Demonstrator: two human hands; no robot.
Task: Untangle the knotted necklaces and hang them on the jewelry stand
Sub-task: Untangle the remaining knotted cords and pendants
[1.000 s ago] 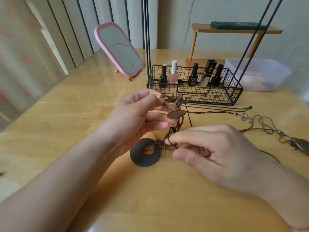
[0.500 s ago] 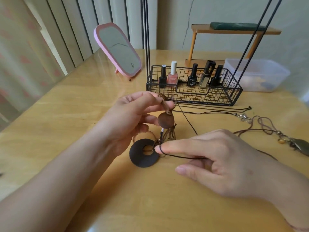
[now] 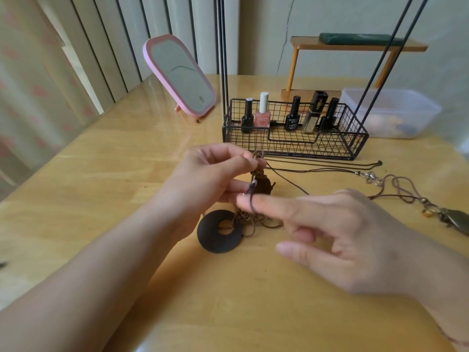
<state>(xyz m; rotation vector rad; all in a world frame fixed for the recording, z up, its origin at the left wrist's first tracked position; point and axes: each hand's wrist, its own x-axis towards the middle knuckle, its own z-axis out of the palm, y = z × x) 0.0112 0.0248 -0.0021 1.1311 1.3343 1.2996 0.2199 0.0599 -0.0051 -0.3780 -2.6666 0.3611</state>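
The left hand (image 3: 203,184) is raised with thumb and forefinger pinched together, while the right hand (image 3: 355,240) points its forefinger left, thumb apart below.

Knotted necklaces (image 3: 256,184) between two hands' fingers (image 3: 250,162)

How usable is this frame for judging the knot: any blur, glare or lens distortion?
Head view: soft daylight, no harsh shadows; glare streaks on the glossy table near the pink mirror. Wide-angle bending splays the jewelry stand rods outward. The knotted cords pinched by the left hand look slightly soft; the right hand hooks one cord with its forefinger.
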